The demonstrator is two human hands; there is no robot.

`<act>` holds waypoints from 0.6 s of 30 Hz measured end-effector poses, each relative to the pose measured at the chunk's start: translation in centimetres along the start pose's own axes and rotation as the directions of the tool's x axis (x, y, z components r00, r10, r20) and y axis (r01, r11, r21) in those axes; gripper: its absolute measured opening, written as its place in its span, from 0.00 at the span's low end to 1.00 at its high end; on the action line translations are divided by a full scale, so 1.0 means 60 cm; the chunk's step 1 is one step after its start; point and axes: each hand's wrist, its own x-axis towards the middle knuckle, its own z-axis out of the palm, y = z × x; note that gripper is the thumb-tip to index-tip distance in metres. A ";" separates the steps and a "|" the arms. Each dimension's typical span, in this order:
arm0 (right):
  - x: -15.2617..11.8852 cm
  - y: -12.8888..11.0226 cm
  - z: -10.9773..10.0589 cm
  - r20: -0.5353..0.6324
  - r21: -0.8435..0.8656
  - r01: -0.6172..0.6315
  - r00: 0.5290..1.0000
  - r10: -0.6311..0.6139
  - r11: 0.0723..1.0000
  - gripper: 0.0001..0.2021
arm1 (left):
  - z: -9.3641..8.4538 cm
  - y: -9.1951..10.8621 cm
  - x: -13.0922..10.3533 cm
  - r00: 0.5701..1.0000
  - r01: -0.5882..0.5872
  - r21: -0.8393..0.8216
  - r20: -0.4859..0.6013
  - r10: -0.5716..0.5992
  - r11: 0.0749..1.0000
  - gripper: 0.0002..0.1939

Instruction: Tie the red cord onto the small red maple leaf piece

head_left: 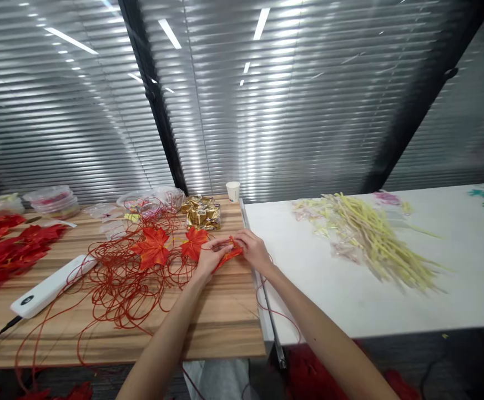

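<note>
My left hand (212,256) and my right hand (253,250) are close together above the wooden table's right end. Between them is an orange-red artificial maple leaf (230,254), pinched by the fingers of both. Red cord (127,294) lies in a loose tangle to the left, and a strand hangs from near my right hand over the table edge. Two more maple leaves lie by the tangle: a larger one (152,248) and another (193,243) right beside my left hand. Exactly how the cord meets the held leaf is too small to tell.
A white elongated device (53,286) with a black cable lies left, near red leaves (21,250). Plastic tubs (54,201), a gold packet (201,212) and a paper cup (233,191) stand along the back. Yellow stems (375,239) lie on the adjoining white table (308,289).
</note>
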 end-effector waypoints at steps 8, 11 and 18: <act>0.000 -0.001 -0.003 -0.004 0.003 0.005 1.000 -0.005 1.000 0.11 | 0.000 0.001 0.001 1.000 -0.004 -0.004 0.014 0.004 1.000 0.20; 0.000 -0.002 -0.003 0.001 -0.012 0.012 1.000 -0.012 1.000 0.11 | 0.000 0.000 0.001 1.000 0.001 -0.006 0.012 -0.001 1.000 0.19; -0.001 -0.003 -0.002 0.031 -0.037 0.025 0.999 -0.024 0.999 0.10 | -0.002 -0.005 0.003 1.000 0.014 -0.005 -0.001 -0.014 1.000 0.18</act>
